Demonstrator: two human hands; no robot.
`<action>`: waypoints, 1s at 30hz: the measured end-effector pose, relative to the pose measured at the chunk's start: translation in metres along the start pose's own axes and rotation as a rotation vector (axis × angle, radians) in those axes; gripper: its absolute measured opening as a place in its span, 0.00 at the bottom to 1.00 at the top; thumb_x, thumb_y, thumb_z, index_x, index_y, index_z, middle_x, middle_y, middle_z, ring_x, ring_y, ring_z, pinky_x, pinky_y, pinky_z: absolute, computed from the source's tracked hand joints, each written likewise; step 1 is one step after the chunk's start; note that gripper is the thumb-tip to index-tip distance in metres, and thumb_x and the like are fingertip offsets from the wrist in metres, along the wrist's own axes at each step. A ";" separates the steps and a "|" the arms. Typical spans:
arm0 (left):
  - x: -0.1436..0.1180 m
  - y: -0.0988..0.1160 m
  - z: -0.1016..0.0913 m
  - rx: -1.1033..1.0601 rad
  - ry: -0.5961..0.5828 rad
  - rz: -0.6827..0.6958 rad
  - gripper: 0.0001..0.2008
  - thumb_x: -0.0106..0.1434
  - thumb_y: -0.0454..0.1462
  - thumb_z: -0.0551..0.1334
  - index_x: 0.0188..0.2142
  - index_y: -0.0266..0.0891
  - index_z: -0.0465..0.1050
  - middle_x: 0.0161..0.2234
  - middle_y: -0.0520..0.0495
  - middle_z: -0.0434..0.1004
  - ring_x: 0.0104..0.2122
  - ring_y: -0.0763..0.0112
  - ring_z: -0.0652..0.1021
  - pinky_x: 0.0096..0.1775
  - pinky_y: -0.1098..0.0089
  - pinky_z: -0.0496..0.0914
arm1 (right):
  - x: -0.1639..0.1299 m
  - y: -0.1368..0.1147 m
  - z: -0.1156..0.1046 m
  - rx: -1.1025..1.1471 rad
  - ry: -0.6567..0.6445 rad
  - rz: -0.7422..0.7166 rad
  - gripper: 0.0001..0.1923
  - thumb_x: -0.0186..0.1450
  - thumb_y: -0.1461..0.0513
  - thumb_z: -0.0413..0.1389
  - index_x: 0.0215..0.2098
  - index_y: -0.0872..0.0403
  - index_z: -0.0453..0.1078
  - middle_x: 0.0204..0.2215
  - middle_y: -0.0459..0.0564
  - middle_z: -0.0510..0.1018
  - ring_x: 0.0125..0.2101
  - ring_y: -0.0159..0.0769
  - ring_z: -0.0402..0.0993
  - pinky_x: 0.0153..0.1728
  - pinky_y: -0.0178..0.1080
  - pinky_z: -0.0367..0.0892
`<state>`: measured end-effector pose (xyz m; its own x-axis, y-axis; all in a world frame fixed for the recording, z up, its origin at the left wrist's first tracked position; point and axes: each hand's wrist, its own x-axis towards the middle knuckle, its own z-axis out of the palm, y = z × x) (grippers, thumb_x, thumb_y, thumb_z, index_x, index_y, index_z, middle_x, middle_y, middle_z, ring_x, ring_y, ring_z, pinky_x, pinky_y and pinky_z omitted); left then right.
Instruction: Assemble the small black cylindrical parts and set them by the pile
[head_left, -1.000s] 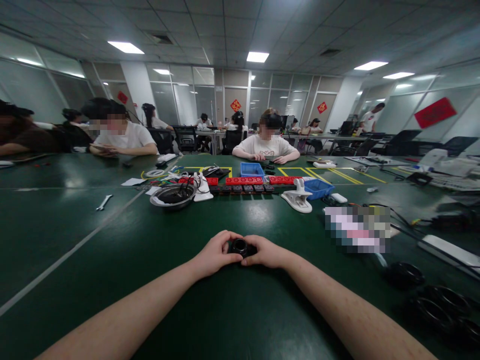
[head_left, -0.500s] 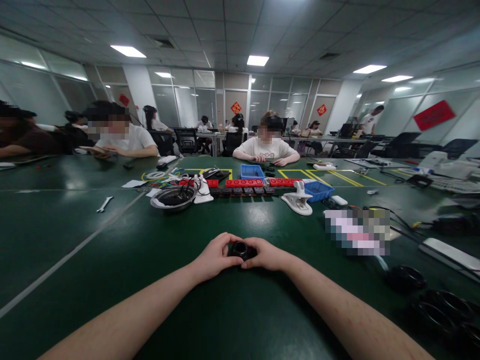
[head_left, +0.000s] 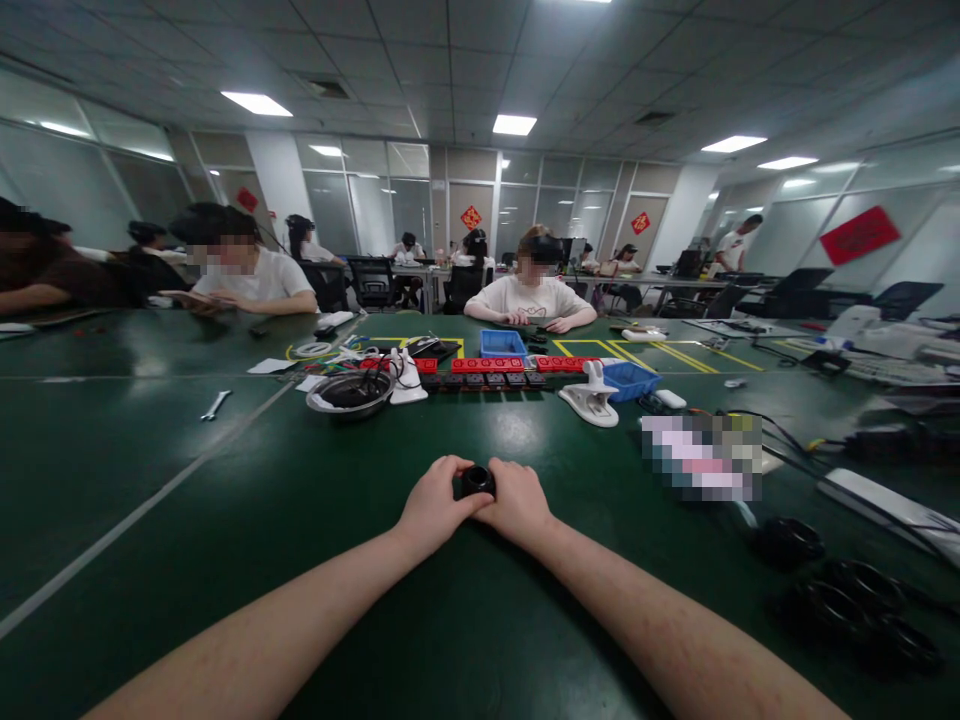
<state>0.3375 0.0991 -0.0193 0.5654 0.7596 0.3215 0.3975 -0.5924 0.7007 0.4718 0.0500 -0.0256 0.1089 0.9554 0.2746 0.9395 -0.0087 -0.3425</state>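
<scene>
Between my two hands is a small, shiny black ring-shaped piece point(head_left: 478, 479) with a round opening facing up and toward me. My left hand point(head_left: 439, 508) curls around its left side, the thumb reaching across the front. On the other side my right hand point(head_left: 517, 500) closes against the piece with its fingers bent and its thumb low at the front. Both hands rest at or just above the green tabletop point(head_left: 420, 640); much of the piece's lower part is hidden by the thumbs.
Several black rings point(head_left: 832, 605) lie at the right. Farther off stand a metal bowl point(head_left: 351, 410), white clamp stands point(head_left: 592, 400), red power strips point(head_left: 487, 364) and a blue basket point(head_left: 630, 380). A wrench point(head_left: 216, 405) lies left. Across the table sits a person point(head_left: 531, 290).
My right hand has turned and shifted its grip, its fingers now bent with the back of the hand up. The black piece has tilted and risen slightly in view. The camera has swung slightly right.
</scene>
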 end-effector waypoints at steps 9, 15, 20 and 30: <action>0.009 -0.012 -0.011 -0.297 -0.338 -0.003 0.19 0.49 0.38 0.62 0.41 0.36 0.64 0.25 0.55 0.61 0.18 0.82 0.59 0.19 0.79 0.53 | 0.006 0.022 -0.021 0.676 -0.466 -0.196 0.19 0.49 0.65 0.58 0.40 0.57 0.65 0.31 0.45 0.70 0.32 0.32 0.66 0.33 0.34 0.60; 0.010 -0.014 -0.010 -0.294 -0.349 -0.006 0.19 0.48 0.37 0.62 0.41 0.37 0.64 0.23 0.57 0.58 0.19 0.81 0.59 0.20 0.79 0.54 | 0.008 0.021 -0.024 0.691 -0.484 -0.198 0.16 0.48 0.66 0.58 0.36 0.57 0.66 0.29 0.44 0.69 0.31 0.31 0.64 0.32 0.33 0.60; 0.010 -0.011 -0.012 -0.279 -0.351 -0.018 0.19 0.48 0.37 0.62 0.41 0.37 0.64 0.23 0.57 0.58 0.19 0.81 0.60 0.21 0.78 0.55 | 0.011 0.027 -0.020 0.656 -0.488 -0.235 0.14 0.50 0.65 0.58 0.36 0.57 0.66 0.28 0.43 0.68 0.30 0.31 0.64 0.32 0.33 0.60; 0.010 -0.011 -0.012 -0.253 -0.339 0.001 0.19 0.48 0.38 0.62 0.41 0.36 0.64 0.22 0.57 0.58 0.19 0.80 0.60 0.21 0.78 0.55 | 0.011 0.027 -0.024 0.689 -0.508 -0.237 0.13 0.51 0.66 0.56 0.35 0.57 0.65 0.29 0.44 0.68 0.30 0.30 0.64 0.31 0.32 0.60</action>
<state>0.3300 0.1165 -0.0159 0.7883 0.6027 0.1239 0.2310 -0.4765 0.8483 0.5063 0.0531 -0.0107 -0.3746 0.9267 0.0314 0.4974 0.2294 -0.8366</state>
